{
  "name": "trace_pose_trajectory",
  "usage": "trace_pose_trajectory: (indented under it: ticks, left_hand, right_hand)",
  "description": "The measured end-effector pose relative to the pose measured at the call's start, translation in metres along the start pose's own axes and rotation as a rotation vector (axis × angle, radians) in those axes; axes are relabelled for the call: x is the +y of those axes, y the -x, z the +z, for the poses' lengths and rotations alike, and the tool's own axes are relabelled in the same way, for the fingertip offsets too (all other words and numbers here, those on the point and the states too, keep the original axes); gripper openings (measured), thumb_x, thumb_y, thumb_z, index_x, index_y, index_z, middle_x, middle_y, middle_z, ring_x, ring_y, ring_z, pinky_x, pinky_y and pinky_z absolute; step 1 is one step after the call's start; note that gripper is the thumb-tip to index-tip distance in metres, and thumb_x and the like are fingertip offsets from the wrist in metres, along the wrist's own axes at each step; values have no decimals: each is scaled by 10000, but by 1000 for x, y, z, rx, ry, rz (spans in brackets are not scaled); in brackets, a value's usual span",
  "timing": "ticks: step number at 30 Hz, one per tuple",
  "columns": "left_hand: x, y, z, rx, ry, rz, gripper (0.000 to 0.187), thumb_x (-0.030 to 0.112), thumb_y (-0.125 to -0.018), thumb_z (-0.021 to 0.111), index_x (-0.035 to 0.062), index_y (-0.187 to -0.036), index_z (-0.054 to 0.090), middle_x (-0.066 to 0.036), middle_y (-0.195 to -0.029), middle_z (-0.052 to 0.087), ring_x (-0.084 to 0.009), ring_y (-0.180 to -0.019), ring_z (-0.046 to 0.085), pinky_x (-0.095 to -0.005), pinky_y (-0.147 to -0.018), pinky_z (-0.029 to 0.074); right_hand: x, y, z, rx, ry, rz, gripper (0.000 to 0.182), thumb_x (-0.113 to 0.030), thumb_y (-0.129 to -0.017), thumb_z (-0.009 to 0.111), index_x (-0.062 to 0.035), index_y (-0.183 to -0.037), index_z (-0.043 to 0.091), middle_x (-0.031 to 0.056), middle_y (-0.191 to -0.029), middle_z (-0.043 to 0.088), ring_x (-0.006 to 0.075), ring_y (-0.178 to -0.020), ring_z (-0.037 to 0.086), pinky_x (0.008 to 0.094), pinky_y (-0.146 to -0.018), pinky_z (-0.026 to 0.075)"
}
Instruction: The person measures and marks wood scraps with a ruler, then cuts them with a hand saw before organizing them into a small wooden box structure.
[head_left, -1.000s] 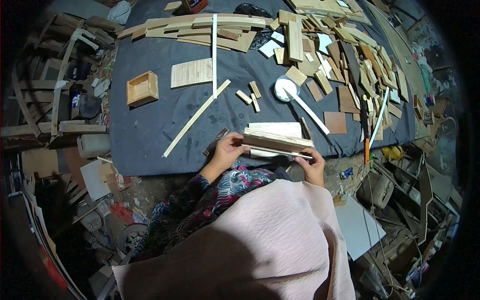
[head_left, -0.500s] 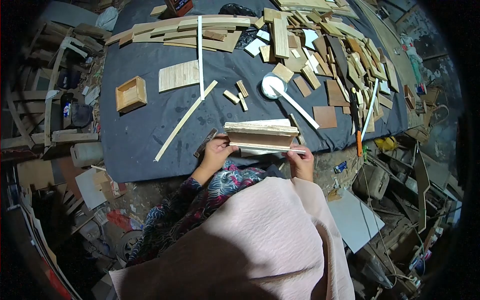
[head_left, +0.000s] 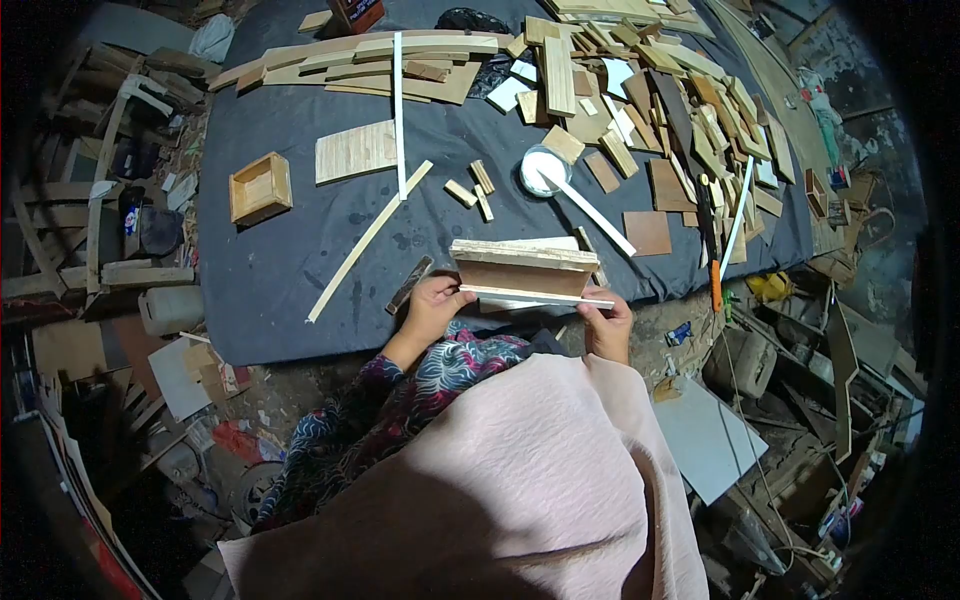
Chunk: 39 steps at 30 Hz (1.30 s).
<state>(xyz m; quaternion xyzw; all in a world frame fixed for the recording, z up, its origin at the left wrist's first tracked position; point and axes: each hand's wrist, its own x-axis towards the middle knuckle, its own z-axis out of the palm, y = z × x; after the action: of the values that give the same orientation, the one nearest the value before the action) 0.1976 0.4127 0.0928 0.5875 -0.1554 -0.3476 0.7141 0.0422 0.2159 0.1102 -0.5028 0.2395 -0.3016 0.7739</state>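
Near the front edge of the table, both hands hold a small box-like wooden piece (head_left: 525,276), its brown inner face showing between two pale long edges. My left hand (head_left: 432,308) is closed on the left end of its near edge, thumb on top. At the right end, my right hand (head_left: 606,326) pinches the same near edge, where a thin pale strip (head_left: 540,298) runs across between the hands. The fingers underneath are partly hidden. A dark-headed hammer (head_left: 409,285) lies just left of my left hand.
An open bowl of white paste (head_left: 541,170) has a white stick (head_left: 597,214) leaning out of it. Left are a small wooden tray (head_left: 261,190) and a slatted panel (head_left: 356,152). Several offcuts (head_left: 700,120) pile at right, near an orange-handled tool (head_left: 716,285).
The wooden piece has tilted slightly, showing a little more of its brown inner face. My right hand has shifted slightly right; both hands keep their hold.
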Motion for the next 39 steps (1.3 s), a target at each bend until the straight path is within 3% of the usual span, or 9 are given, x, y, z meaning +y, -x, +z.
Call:
trace_pose_trajectory:
  ticks: [10,22,27,31,34,35,36,37,39]
  left_hand:
    - [6,2,1,21,-175,76,137,10,-722,614,-75,-807,549,-44,-799,515,-91,-756,508,-194,-653,399]
    - [1,3,4,11,67,-42,131,-46,-707,595,-65,-821,534,-42,-837,510,-102,-770,508,-203,-706,415]
    - [1,1,1,-3,-142,97,173,-60,-690,601,-78,-850,538,-32,-854,470,-116,-828,504,-201,-719,417]
    - [4,1,6,2,-28,109,183,-52,-696,602,-85,-864,538,-37,-844,470,-112,-828,509,-195,-702,414]
    - [-18,-5,-1,32,-119,-118,267,55,-731,612,-93,-940,533,-64,-843,531,-102,-731,549,-177,-639,428]
    - [-23,-7,-1,31,-119,-119,267,55,-731,612,-93,-940,533,-64,-843,531,-102,-731,549,-177,-639,428]
    - [-28,-10,1,73,-169,-280,301,94,-731,621,-93,-949,533,-77,-823,559,-104,-691,558,-176,-604,431]
    - [-32,-12,1,116,-218,-441,336,133,-730,630,-94,-957,533,-91,-802,586,-106,-651,568,-174,-570,434]
    - [-39,-15,-2,67,-245,-491,339,177,-750,610,-61,-983,545,-71,-766,600,-91,-623,569,-167,-539,436]
  right_hand:
    - [-4,1,3,20,-16,18,174,81,-608,653,10,-751,584,137,-866,576,173,-802,532,262,-732,409]
    - [0,-1,-6,-35,37,13,180,85,-597,657,10,-742,580,137,-869,577,177,-795,535,266,-721,415]
    - [6,-2,-15,-70,109,24,187,93,-599,653,3,-732,556,116,-830,571,166,-797,532,254,-722,416]
    - [7,-2,-14,-86,39,50,194,89,-614,647,-5,-750,546,100,-827,565,151,-798,527,237,-700,423]
    - [8,-5,-12,-41,178,134,189,68,-637,644,0,-773,533,102,-792,574,144,-716,550,229,-636,446]
    - [15,-6,-15,20,242,282,183,54,-646,646,14,-779,526,107,-760,577,146,-659,557,230,-598,455]
    - [22,-6,-18,80,306,430,182,40,-655,647,28,-784,520,112,-727,581,149,-602,564,230,-561,463]
    - [31,-5,-22,79,307,431,182,40,-655,647,28,-784,520,112,-727,581,149,-602,564,230,-561,463]
    - [50,-2,-31,172,213,592,168,-1,-684,639,19,-788,508,111,-686,573,165,-545,569,236,-515,483]
